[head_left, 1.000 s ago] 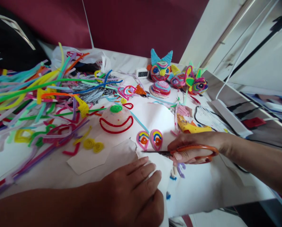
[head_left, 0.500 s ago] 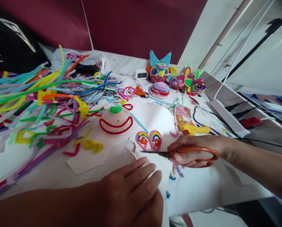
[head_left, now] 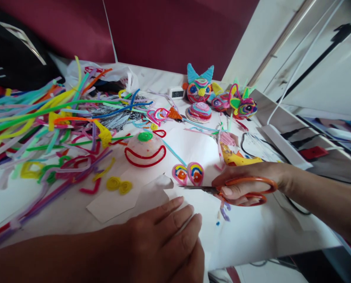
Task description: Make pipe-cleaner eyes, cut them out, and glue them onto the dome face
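Orange-handled scissors (head_left: 209,189) are pointing leftward from the closed right hand (head_left: 241,190) that is gripping them, their long axis running near the far edge of white paper (head_left: 206,204), where the nearer left hand (head_left: 166,239) is resting, fingers loosely extended, any grip being hidden.

- White table (head_left: 252,239), its near edge showing at lower right.
- Left: a tangled heap of bright pipe cleaners (head_left: 45,114), grey strands (head_left: 116,116) among them.
- Middle: a pale dome (head_left: 146,148) with a green top and a red smile-shaped outline across its front.
- Nearer: angular white paper (head_left: 113,204).
- Back: a small white digital clock (head_left: 177,93), just beside a round blue-eared figure (head_left: 199,90).
- In front of that figure: a striped, coiled mound (head_left: 199,113).
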A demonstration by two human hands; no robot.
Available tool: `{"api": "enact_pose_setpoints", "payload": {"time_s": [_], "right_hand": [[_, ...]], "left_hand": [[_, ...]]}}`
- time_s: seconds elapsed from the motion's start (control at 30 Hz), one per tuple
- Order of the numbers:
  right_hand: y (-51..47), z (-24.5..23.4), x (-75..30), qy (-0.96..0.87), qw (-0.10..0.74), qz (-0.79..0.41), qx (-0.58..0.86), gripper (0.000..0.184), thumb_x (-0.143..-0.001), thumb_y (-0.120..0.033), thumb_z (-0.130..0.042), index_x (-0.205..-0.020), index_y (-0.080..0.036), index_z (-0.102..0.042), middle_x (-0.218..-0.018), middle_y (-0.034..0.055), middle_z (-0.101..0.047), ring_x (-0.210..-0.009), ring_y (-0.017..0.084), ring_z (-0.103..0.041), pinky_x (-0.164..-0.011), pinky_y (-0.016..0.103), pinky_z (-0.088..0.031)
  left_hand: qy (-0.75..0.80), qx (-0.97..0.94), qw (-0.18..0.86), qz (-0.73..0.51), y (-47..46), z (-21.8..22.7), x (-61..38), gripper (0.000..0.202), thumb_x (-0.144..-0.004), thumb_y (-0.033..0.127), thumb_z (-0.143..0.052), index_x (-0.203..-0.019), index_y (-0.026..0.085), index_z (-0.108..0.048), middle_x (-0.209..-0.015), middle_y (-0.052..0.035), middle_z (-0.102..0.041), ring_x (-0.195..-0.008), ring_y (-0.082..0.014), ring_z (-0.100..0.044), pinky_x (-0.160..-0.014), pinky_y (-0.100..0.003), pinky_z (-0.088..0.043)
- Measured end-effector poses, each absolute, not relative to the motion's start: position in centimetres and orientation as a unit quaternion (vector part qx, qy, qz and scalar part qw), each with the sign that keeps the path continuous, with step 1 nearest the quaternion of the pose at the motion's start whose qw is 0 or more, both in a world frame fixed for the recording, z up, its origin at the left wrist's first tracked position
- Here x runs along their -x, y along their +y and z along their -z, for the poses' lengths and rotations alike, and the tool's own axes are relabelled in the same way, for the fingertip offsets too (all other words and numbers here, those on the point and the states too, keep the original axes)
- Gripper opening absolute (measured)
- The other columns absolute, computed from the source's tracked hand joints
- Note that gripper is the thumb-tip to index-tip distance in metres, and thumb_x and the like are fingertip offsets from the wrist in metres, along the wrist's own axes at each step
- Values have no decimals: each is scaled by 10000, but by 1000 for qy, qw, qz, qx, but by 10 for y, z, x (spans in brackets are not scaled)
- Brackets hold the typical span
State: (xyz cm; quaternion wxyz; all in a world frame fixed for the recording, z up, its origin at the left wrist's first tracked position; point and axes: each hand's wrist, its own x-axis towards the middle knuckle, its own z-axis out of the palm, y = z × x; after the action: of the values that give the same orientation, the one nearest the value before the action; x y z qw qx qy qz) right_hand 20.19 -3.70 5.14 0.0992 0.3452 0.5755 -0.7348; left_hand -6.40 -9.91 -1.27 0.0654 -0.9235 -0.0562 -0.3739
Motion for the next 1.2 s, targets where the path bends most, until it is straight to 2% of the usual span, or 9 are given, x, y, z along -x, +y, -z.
{"api": "enact_pose_setpoints", "payload": {"time_s": [0.23, 0.43, 0.53, 0.63, 0.8, 1.0, 1.2], "right_hand": [[-31, -59, -199, 595, 149, 710, -345, 499, -857, -654, -478, -711, -182, -404, -575, -82, -380, -382, 34, -366, -332, 175, -303], [-26, -64, -199, 596, 167, 698, -359, 528, -832, -674, -493, -814, -146, -499, -573, -93, -374, -374, 28, -366, -322, 152, -297], [-24, -64, -199, 598, 173, 696, -358, 519, -848, -656, -487, -768, -143, -496, -565, -88, -382, -372, 23, -364, -322, 146, -299], [-24, -62, -198, 583, 174, 712, -351, 505, -854, -636, -502, -824, -132, -521, -570, -92, -376, -371, 28, -368, -315, 148, -311], [-27, -60, -193, 558, 170, 732, -352, 499, -871, -610, -496, -877, -113, -541, -582, -89, -383, -375, 35, -382, -319, 154, -321], [-32, -60, -193, 522, 165, 758, -355, 396, -915, -504, -481, -896, -112, -534, -572, -89, -379, -379, 42, -387, -327, 150, -323], [-39, -53, -189, 503, 135, 784, -336, 456, -898, -565, -483, -881, -115, -560, -591, -74, -405, -385, 39, -410, -338, 153, -316]], "left_hand": [[-46, 927, 63, 368, -99, 16, 62, 143, -887, 188, -494, -951, 158, -618, -1043, -112, -715, -1018, -230, -666, -956, -422, -542], [-3, 938, 81, 337, -93, 9, 63, 113, -847, 218, -592, -928, 152, -633, -982, -105, -724, -957, -229, -680, -907, -402, -568], [5, 937, 84, 338, -91, 8, 62, 115, -856, 218, -570, -921, 156, -641, -953, -101, -729, -929, -233, -686, -879, -407, -580], [8, 941, 88, 327, -90, 8, 61, 128, -863, 212, -551, -928, 154, -645, -940, -95, -729, -906, -229, -689, -872, -404, -585], [15, 945, 87, 314, -91, 6, 61, 119, -858, 207, -555, -918, 158, -645, -943, -90, -730, -881, -223, -690, -870, -404, -584], [8, 947, 80, 310, -92, 6, 62, 114, -860, 221, -571, -925, 169, -649, -992, -83, -722, -918, -210, -677, -914, -389, -563], [16, 945, 74, 317, -93, 10, 62, 124, -859, 244, -590, -938, 172, -652, -1032, -88, -715, -959, -223, -663, -958, -420, -534]]}}
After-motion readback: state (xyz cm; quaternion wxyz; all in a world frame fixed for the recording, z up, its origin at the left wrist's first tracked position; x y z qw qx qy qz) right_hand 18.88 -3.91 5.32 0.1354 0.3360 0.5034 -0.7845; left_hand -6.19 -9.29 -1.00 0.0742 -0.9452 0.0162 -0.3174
